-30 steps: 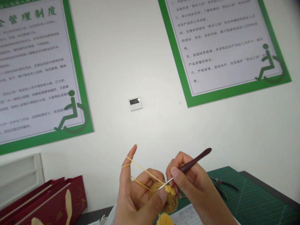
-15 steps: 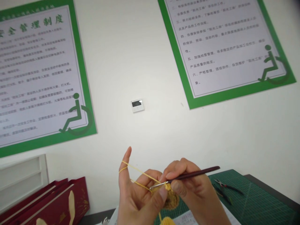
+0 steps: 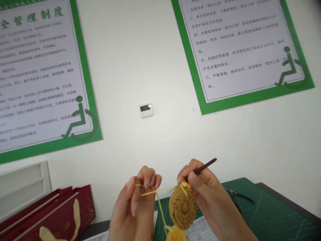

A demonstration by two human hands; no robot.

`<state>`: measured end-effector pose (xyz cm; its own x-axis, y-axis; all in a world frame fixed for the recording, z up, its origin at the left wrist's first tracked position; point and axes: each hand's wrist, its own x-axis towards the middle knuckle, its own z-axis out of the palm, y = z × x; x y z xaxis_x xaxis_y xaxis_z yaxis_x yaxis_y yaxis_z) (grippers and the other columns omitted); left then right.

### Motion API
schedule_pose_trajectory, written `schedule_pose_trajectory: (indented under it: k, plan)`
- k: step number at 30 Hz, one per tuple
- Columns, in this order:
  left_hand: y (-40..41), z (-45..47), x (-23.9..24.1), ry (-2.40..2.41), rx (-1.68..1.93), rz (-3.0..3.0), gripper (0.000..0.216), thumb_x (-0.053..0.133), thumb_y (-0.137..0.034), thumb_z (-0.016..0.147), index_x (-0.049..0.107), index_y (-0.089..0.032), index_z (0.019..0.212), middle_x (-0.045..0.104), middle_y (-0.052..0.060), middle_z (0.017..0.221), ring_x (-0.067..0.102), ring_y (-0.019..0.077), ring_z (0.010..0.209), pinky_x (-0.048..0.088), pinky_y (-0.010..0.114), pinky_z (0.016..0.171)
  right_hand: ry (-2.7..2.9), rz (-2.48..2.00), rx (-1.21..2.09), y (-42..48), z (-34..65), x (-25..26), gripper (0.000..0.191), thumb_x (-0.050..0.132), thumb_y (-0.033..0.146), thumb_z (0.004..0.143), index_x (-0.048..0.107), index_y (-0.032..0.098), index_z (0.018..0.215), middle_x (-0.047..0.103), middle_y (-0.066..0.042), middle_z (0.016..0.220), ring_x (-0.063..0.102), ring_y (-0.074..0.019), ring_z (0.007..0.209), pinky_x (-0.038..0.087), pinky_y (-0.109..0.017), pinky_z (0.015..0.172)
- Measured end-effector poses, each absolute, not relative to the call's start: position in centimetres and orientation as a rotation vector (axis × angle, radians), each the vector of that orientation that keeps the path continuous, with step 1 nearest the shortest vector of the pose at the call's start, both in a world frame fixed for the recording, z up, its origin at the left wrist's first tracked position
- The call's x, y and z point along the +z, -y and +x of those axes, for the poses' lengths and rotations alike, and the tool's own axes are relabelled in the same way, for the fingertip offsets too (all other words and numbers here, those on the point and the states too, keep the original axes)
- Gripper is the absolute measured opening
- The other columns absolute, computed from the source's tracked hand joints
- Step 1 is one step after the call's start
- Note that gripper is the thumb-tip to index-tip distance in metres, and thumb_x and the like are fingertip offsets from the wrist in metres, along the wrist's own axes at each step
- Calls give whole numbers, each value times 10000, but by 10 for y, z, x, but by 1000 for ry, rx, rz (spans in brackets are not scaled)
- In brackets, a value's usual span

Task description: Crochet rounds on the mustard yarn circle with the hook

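My right hand [image 3: 204, 187] is closed around a dark-handled crochet hook [image 3: 206, 165], its metal tip pointing left. Just below those fingers hangs a round, tan crocheted piece [image 3: 182, 208] with a spiral centre, its upper edge pinched against the hook. Bright yellow stitches show at that edge. From there a strand of yellow yarn [image 3: 162, 190] stretches left to my left hand [image 3: 136, 201], whose fingers are bent and closed on it. The yarn loops over the fingers and drops to a yellow yarn ball [image 3: 176, 233] at the bottom edge, partly cut off.
On the right lies a green cutting mat [image 3: 265, 214] bearing red-and-black pliers [image 3: 239, 195]. Printed paper [image 3: 202, 230] is under the hands. Dark red gift bags [image 3: 60, 217] stand at the lower left. Behind is a white wall with green-framed posters and a small thermostat [image 3: 146, 110].
My left hand has let go of the crocheted piece, moved left and folded its raised forefinger down around the yarn. The piece now hangs face-on from my right hand, and the hook tilts more steeply.
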<state>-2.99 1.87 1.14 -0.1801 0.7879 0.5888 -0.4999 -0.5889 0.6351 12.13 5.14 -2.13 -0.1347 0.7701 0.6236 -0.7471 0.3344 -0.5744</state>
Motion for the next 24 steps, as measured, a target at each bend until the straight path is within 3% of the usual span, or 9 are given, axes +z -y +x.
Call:
schedule_pose_trajectory:
  k: [1,6,9,12,14,19,24]
  plan:
    - [-18,-29,11,-545,1961,1385,501,562,-362,987,592,-246,500,470,26,717,480,249,783,483,391,760,1102,-23,1302,-51,122,-22,262,828,438,861,704,210,831,708,-9,801,580,-142,737,444,-248,687]
    - [-26,-27,4,-959,2164,1740,328,798,-234,855,716,-267,540,574,61,750,445,285,865,363,358,892,1133,-37,1296,-55,122,-25,253,819,433,872,707,209,837,708,-9,803,584,-130,711,449,-244,672]
    - [-25,-21,3,-955,2117,1744,81,775,-304,892,846,-266,906,718,78,887,584,299,998,395,378,966,1159,-66,1203,-59,122,-27,226,814,408,882,708,214,835,719,-8,804,627,-134,739,477,-243,700]
    - [-17,-12,1,-746,1917,1557,424,764,-388,904,713,-280,1311,755,53,896,682,256,925,517,351,847,1229,-105,954,-61,123,-29,127,779,350,918,727,240,880,733,-6,836,668,-149,795,515,-254,748]
    - [-12,-7,0,-684,1804,1432,595,820,-356,859,612,-293,1413,747,31,862,683,205,801,530,292,726,1292,-121,774,-60,122,-31,53,740,305,950,742,263,919,739,-5,865,682,-157,829,531,-262,773]
    - [-7,-6,-2,-615,1702,1288,781,904,-248,771,537,-309,1458,715,-5,772,640,150,695,512,234,643,1305,-115,589,-55,119,-32,55,706,251,967,740,266,926,733,-17,860,693,-185,838,558,-295,766]
    - [-6,-8,1,-565,1722,1229,769,907,-124,732,594,-261,1422,720,-1,750,664,149,707,541,230,667,1351,-73,587,-56,119,-34,63,690,233,981,729,273,954,739,-16,887,703,-176,856,572,-289,783]
